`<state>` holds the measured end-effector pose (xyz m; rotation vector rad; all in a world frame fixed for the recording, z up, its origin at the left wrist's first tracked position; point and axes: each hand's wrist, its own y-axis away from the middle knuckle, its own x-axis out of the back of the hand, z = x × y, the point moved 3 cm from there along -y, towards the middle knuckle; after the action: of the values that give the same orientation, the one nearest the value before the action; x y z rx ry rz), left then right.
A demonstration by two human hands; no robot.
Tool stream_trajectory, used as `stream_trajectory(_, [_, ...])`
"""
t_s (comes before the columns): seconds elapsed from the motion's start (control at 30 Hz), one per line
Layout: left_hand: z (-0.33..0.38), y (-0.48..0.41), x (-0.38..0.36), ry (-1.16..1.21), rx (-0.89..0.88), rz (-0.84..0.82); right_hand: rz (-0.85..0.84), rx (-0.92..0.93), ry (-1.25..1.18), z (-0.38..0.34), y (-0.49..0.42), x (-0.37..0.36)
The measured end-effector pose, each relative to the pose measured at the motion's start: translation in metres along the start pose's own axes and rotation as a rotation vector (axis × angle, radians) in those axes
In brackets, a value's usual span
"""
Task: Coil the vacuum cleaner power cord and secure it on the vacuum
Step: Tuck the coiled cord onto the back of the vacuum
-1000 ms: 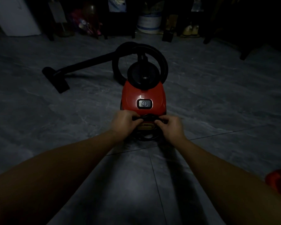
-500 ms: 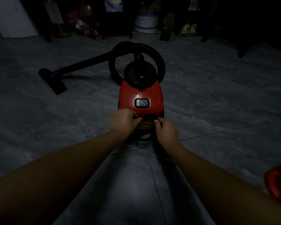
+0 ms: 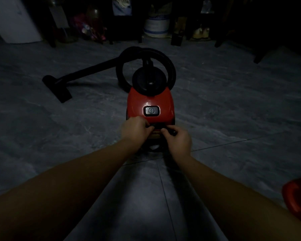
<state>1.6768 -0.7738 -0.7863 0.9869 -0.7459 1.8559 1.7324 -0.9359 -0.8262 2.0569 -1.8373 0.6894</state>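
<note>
Right hand (image 3: 178, 142), shifted inward since a second ago, pinches the black cord (image 3: 155, 148) while left hand (image 3: 134, 130) curls round it, both holding the coil against the rear of the red vacuum (image 3: 149, 100), apparently to hook it on.

red canister vacuum (image 3: 149, 100) sits on grey floor (image 3: 233, 119), its black cord (image 3: 155, 149) bunched against the near end.
</note>
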Motion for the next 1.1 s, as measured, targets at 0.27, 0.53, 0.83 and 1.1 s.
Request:
stream_trajectory(0.27, [-0.015,0.003,-0.008,0.176,-0.098,0.035,-0.058,-0.311,-0.232,0.010,-0.017,-0.015])
stream_trajectory(0.53, [-0.017,0.009,-0.003,0.062,-0.427,0.055,-0.175,-0.587,-0.515,0.022,-0.023,-0.027])
stream_trajectory(0.83, [-0.014,0.003,-0.003,0.000,-0.391,-0.047,-0.129,-0.600,-0.510,0.021,-0.014,-0.029])
stream_trajectory(1.1, [-0.017,0.003,0.000,-0.007,-0.349,-0.145,-0.132,-0.639,-0.466,0.006,-0.016,-0.033])
